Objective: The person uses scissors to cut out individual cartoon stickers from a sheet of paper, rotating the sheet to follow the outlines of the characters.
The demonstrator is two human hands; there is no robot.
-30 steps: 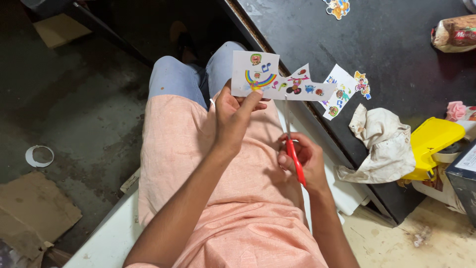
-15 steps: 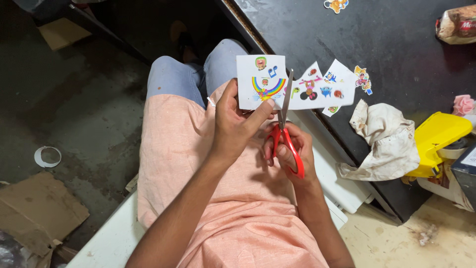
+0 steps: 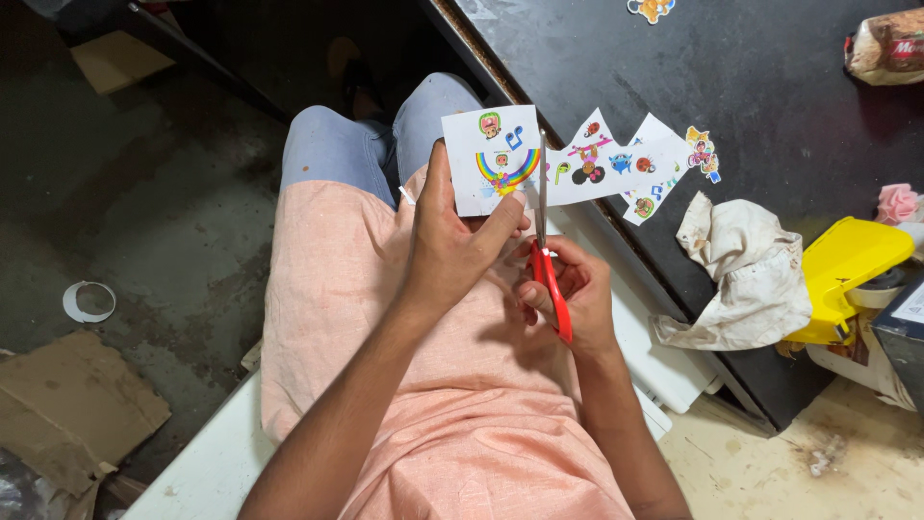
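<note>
Two hands work at the middle of the frame, above a lap in a peach-coloured garment. Nearest the camera, the right hand (image 3: 568,294) is closed through the red loops of a pair of scissors (image 3: 547,252), fingers curled, wrist bent slightly inward, blades pointing straight up the frame. Just left of it, the left hand (image 3: 452,246) comes in on a long diagonal forearm from the lower left and pinches the lower edge of a sticker sheet (image 3: 500,159), thumb on the printed face near a rainbow picture, fingers behind.

That sheet looks thin, light and floppy; it seems likely to sag or twist unless held close to the cutting line, as the thumb does now. Its glossy face may be a little slippery. The blades stand in a slit between the left square and the already ragged right part, which hangs free toward the dark table (image 3: 770,116).

Farther off, right of centre, a crumpled cloth (image 3: 736,279) lies by a yellow container (image 3: 852,265); a cut-out sticker (image 3: 652,9) rests at the top edge.
</note>
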